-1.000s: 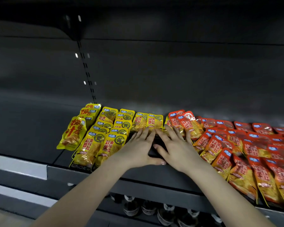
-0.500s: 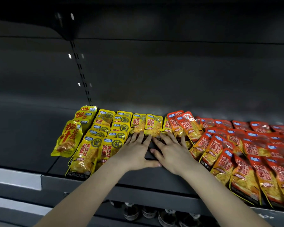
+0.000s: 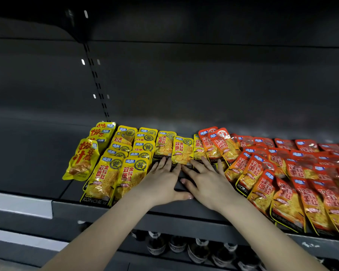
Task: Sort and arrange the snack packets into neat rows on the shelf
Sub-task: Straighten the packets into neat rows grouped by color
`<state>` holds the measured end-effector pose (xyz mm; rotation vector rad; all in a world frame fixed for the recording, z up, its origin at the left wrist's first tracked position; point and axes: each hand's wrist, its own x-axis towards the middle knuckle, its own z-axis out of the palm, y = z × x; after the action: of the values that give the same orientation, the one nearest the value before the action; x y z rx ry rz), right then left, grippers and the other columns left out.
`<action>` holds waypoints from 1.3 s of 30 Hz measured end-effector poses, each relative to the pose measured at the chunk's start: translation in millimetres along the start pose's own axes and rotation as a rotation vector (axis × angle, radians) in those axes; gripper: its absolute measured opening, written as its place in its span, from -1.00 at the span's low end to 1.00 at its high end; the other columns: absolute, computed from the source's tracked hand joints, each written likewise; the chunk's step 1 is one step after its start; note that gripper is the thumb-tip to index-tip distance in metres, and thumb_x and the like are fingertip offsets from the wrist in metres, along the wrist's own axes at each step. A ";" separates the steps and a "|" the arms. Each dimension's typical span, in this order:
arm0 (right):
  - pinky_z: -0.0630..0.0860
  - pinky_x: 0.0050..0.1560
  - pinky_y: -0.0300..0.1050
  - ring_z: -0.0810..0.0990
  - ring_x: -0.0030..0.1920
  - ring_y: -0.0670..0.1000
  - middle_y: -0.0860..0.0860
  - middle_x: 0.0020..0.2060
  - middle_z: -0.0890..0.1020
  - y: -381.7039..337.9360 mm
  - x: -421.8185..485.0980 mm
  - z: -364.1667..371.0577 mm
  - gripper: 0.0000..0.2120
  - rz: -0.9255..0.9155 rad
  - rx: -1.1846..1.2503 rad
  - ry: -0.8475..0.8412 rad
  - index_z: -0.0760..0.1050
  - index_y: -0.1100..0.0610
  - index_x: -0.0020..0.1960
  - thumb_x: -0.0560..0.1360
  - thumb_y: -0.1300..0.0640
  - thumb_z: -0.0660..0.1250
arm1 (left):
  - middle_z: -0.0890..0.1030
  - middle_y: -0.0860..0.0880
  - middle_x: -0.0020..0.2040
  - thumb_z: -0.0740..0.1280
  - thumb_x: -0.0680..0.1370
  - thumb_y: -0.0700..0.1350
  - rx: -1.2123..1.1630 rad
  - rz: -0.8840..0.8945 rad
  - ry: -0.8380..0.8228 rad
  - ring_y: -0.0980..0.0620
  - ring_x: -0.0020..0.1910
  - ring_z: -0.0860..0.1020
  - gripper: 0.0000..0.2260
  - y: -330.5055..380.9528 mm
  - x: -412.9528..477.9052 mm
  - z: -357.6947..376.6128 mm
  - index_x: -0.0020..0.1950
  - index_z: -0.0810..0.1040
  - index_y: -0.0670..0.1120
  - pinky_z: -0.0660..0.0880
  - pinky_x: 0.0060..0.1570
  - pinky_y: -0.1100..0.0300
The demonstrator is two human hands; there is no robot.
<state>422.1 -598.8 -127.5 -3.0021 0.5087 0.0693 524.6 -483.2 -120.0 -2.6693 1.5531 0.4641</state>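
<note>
On the front yellow packets (image 3: 106, 177), just left of our left hand (image 3: 160, 184), we could read "KONCHE W" in pale letters along the black bottom edge. Each had big red Chinese words, a small blue tag at the top and a round grey mark. The red packets (image 3: 282, 192), right of our right hand (image 3: 207, 184), had the same kind of blue tag. Farthest left of our hands lay an odd yellow packet (image 3: 81, 159) with different big red writing. All the packets were flat and shiny. They lay in overlapping rows on the dark shelf (image 3: 27, 153). Both our hands lay flat, palms down, fingers straight and spread, holding nothing. Our fingertips touched the bottom edges of the yellow packets just ahead of them. Below our arms stood dark bottles (image 3: 198, 251).
</note>
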 end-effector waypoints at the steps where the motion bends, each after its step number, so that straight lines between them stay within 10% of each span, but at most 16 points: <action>1: -0.23 0.41 0.29 -0.14 0.52 0.09 -0.06 0.52 0.06 -0.4 -1.5 0.1 -0.49 -0.002 0.003 0.000 0.06 -0.10 0.51 0.59 -0.19 -0.05 | -0.17 -0.18 0.55 0.17 0.48 0.36 0.003 -0.004 0.001 -0.12 0.53 -0.21 -0.14 0.9 -1.7 0.3 0.56 -0.10 -0.08 -0.15 0.50 0.00; 32: -0.11 0.45 0.21 0.08 0.48 0.04 -0.09 0.38 0.32 -25.3 -42.8 -7.4 -0.61 0.027 0.088 0.086 0.38 -0.13 0.34 0.59 -0.15 0.01 | -0.17 -0.21 0.55 0.13 0.57 0.21 -0.080 0.046 0.034 -0.13 0.53 -0.20 -0.27 7.6 -36.6 10.8 0.56 -0.15 -0.09 -0.16 0.48 0.05; 39: -0.04 0.45 0.18 0.17 0.45 0.06 -0.06 0.40 0.30 -44.4 -22.3 -11.2 -0.20 -0.001 0.085 0.191 0.31 -0.02 0.40 0.33 -0.25 -0.34 | -0.17 -0.13 0.56 0.15 0.58 0.09 -0.009 0.110 0.199 -0.08 0.53 -0.21 -0.31 -11.6 -39.3 -8.4 0.56 -0.14 -0.08 -0.25 0.46 0.07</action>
<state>416.1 -551.0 -111.2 -2.9403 0.5137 -0.2351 518.4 -445.5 -103.2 -2.7195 1.7594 0.2132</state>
